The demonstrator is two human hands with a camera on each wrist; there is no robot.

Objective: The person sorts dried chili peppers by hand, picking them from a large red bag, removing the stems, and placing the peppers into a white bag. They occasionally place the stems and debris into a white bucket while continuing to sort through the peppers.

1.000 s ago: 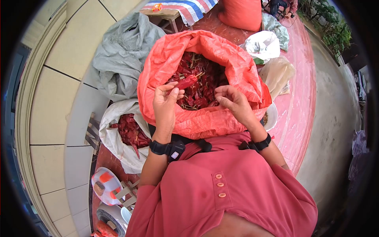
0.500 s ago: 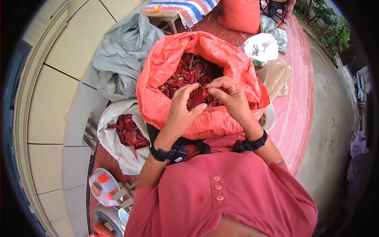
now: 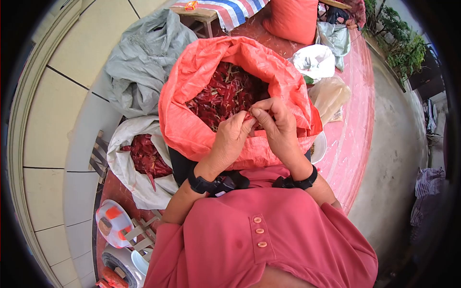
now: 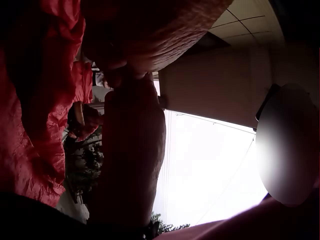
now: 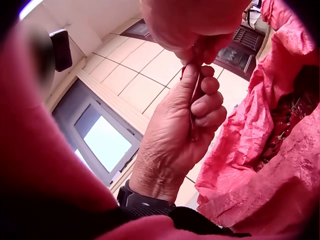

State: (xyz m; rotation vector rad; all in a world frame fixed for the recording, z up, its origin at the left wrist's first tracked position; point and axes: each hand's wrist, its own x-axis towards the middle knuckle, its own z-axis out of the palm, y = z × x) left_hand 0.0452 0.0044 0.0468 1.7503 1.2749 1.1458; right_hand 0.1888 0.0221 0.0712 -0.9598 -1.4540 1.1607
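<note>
Both hands meet over the near rim of a red woven sack (image 3: pixel 192 139) filled with dried red chili peppers (image 3: pixel 218 96). My left hand (image 3: pixel 228 139) grips one dried chili pepper (image 5: pixel 196 95), its fingers curled round the body and the thumb laid along it. My right hand (image 3: pixel 281 128) pinches the pepper's upper end, thumb against curled fingers, right at the left fingertips. In the right wrist view the right hand (image 5: pixel 197 22) covers that end. The left wrist view is dark, with the left hand (image 4: pixel 165 35) close to the camera and the pepper hidden.
A white sack (image 3: pixel 125 165) with more red chilies stands at the left, below a grey sack (image 3: pixel 139 62). To the right are a tan plastic bag (image 3: pixel 331 96) and a white bowl (image 3: pixel 319 148). Behind stands a full red sack (image 3: pixel 290 19) near a striped cloth (image 3: pixel 235 12).
The left hand has brought the chili pepper from the left of the sack's opening to the right hand. The right hand has come to the pepper and now pinches its end, both hands close together.
</note>
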